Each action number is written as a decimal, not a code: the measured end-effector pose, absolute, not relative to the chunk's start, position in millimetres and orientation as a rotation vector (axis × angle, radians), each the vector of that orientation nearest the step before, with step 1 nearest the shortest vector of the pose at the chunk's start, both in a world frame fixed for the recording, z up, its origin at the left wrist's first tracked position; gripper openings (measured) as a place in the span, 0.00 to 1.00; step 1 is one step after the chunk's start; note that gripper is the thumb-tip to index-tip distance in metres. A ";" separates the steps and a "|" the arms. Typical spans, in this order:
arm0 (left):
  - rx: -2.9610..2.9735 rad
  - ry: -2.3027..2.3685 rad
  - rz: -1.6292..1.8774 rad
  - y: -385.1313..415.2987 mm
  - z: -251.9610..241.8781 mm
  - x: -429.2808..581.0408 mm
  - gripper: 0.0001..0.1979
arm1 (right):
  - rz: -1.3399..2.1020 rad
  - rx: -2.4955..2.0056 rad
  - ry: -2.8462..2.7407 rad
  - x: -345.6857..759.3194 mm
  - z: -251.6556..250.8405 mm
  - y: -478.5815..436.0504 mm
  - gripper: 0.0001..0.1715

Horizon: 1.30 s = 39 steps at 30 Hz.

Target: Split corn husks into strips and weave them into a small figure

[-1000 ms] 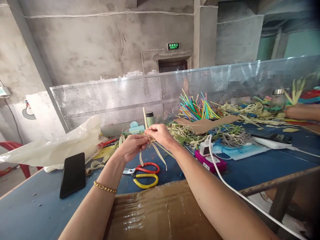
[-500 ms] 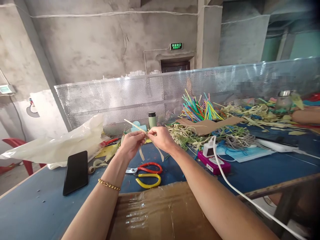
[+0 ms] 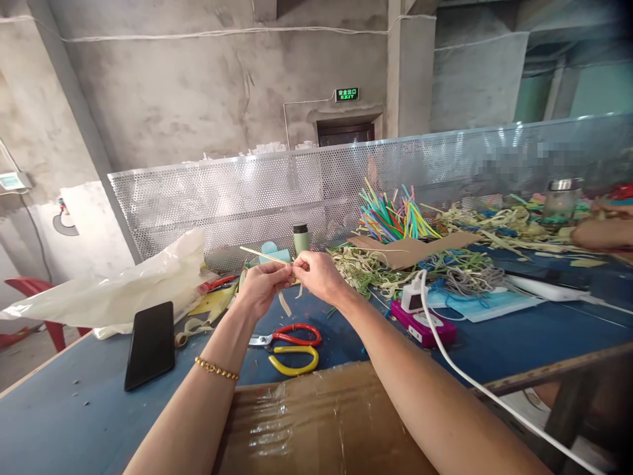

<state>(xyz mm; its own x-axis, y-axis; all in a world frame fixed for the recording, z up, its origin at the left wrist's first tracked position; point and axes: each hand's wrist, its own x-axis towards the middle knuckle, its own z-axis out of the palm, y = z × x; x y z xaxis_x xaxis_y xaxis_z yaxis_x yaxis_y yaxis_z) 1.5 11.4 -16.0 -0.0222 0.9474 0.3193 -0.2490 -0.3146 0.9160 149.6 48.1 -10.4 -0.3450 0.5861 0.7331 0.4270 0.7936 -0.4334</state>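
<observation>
My left hand (image 3: pixel 264 284) pinches a thin pale stick (image 3: pixel 257 253), whose free end points up and to the left. Fingertips nearly touching it, my right hand (image 3: pixel 319 276) is closed at the same spot, gripping a pale ribbon-like strip. One tail of the strip (image 3: pixel 283 303) hangs below the left fingers, and a shorter bit dangles by the right ones. Fingers hide where stick and strip meet. Under the hands, scissors (image 3: pixel 287 346) with one red and one yellow handle lie on the blue table (image 3: pixel 198 410).
Brown cardboard (image 3: pixel 316 422) lies nearest me. A black phone (image 3: pixel 149 344) and plastic bag (image 3: pixel 123 280) are left. To the right are a purple device (image 3: pixel 422 326) with a white cable, tangled strips (image 3: pixel 368 267) and colourful stems (image 3: pixel 390 218). Another person's arm (image 3: pixel 603 234) reaches in.
The right-hand tail of strip, hanging long before, now shows only as a short bit near my right fingers. The stick has tipped slightly lower. Both hands stay together.
</observation>
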 end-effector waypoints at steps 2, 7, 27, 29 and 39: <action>1.245 0.833 1.552 11.0 -15.9 2.5 0.10 | 0.209 -0.765 -1.994 150.1 -9.0 45.9 0.08; 1.240 0.798 1.579 11.1 -15.5 2.6 0.09 | 0.257 -0.721 -1.999 150.8 -6.4 42.1 0.08; 1.069 0.727 1.551 12.3 -15.8 5.8 0.03 | 0.048 -0.753 -2.016 153.1 -13.4 58.2 0.08; 1.001 0.757 1.584 14.8 -16.1 4.9 0.02 | -0.049 -0.822 -1.963 152.1 -12.3 54.6 0.05; 0.741 0.703 1.700 14.5 -13.3 15.3 0.05 | 0.073 -0.960 -1.971 133.9 -18.2 39.4 0.16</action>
<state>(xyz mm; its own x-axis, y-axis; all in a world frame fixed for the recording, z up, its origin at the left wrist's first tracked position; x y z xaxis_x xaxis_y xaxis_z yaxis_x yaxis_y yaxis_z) 15.3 14.5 -13.3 -0.2047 0.9709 0.1238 -0.6001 -0.2245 0.7678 133.9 39.4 -18.2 -0.2802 0.6499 0.7065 0.5957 0.6948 -0.4029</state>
